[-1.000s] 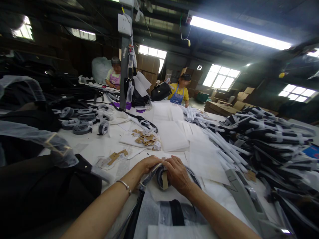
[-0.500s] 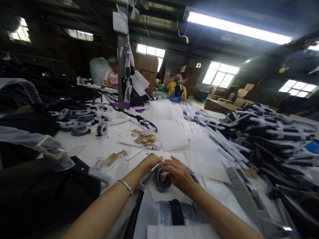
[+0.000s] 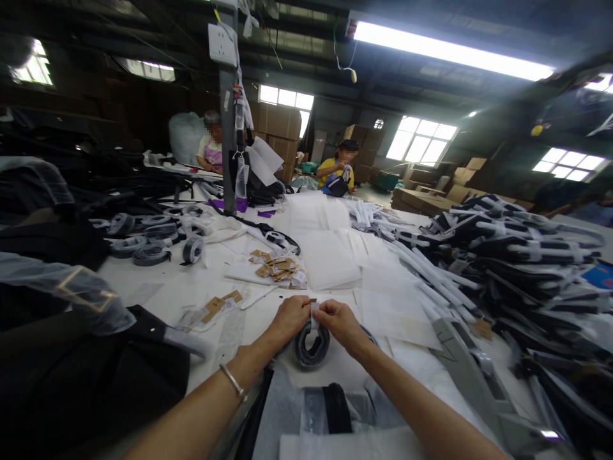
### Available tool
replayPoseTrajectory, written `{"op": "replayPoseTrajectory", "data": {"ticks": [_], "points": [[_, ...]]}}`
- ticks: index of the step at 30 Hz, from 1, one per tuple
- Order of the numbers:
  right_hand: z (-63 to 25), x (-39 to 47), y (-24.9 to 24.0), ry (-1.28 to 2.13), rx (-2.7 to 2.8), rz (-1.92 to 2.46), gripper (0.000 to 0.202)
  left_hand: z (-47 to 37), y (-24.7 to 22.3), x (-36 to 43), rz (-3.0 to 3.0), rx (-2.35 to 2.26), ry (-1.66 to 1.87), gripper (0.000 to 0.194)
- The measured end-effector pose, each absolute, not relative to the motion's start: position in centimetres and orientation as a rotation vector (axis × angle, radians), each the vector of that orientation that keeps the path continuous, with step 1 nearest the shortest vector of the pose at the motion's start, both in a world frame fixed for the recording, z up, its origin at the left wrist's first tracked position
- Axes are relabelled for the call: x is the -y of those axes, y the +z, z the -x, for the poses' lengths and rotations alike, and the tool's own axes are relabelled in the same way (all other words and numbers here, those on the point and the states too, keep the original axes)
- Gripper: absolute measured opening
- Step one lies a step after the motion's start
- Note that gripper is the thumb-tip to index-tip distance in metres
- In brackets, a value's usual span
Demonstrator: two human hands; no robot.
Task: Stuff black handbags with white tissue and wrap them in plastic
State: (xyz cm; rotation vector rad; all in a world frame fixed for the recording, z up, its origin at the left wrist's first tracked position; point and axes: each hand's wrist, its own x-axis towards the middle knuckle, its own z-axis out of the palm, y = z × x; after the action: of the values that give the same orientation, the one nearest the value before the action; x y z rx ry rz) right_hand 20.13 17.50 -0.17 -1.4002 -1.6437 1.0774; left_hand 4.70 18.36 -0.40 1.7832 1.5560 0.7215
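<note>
1. White sheeting (image 3: 354, 446) lies at the near edge, with a black band (image 3: 338, 409) under clear plastic just beyond it.
2. At near left, a big black bag (image 3: 110, 358) bears a handle wrapped in translucent film (image 3: 96, 291); at near right stands a grey device (image 3: 472, 361) with a dark slot.
3. A dark coil (image 3: 302, 350) rests in the near middle, just below and between the two hands, a pale strip (image 3: 315, 315) rising from its top.
4. The right hand (image 3: 341, 324) pinches this strip between thumb and fingers. The left hand (image 3: 290, 317), below which a metal bangle (image 3: 232, 382) circles the wrist, is curled with its fingertips beside the strip's left edge; whether they grip it, I cannot tell.
5. Past the hands, brown tags (image 3: 275, 266) sit in a loose heap, with white sheets (image 3: 330, 259) to their right and more coils (image 3: 152, 253) to their left.
6. Farther right, black-and-white wrapped pieces (image 3: 522, 255) are piled high.
7. At the far side, a grey post (image 3: 228, 137) carries a socket (image 3: 222, 45). A person in a pink apron (image 3: 212, 152) is left of it; another, in a yellow top (image 3: 328, 167), is right of it with a dark item before them.
8. Cartons (image 3: 275, 121) and bright windows (image 3: 421, 140) stand farthest off.
</note>
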Motion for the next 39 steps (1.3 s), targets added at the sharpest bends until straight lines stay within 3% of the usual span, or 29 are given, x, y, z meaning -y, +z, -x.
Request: {"op": "replayPoseTrajectory", "data": {"ticks": [8,13,18,25,29,33,39], "points": [[-21.5,-18.8,2.3,1.571,1.592,1.43,0.025,-5.1,1.0,-15.7,-1.815,-1.496,0.882,0.027],[-22.7,-19.8,3.3,1.845,1.645,1.396,0.026,-5.3,1.8,-13.8,-1.834,-1.392,0.949,0.01],[-23.3,-19.9,2.5,2.045,1.585,1.345,0.032,-5.0,1.0,-12.8,-1.843,-1.234,0.98,0.028],[-23.2,-19.5,1.9,2.1,1.487,1.356,0.03,-5.0,0.9,-12.5,-1.786,-1.192,0.955,0.036],[-22.9,-19.3,2.1,2.07,1.499,1.35,0.024,-4.4,1.7,-13.1,-1.599,-1.239,0.743,0.029],[-22.7,-19.2,2.5,2.003,1.561,1.347,0.022,-3.8,1.5,-13.8,-1.462,-1.196,0.564,0.035],[-23.1,-19.4,2.7,1.993,1.584,1.392,0.028,-4.5,1.0,-13.6,-1.303,-1.201,0.586,0.034]]}}
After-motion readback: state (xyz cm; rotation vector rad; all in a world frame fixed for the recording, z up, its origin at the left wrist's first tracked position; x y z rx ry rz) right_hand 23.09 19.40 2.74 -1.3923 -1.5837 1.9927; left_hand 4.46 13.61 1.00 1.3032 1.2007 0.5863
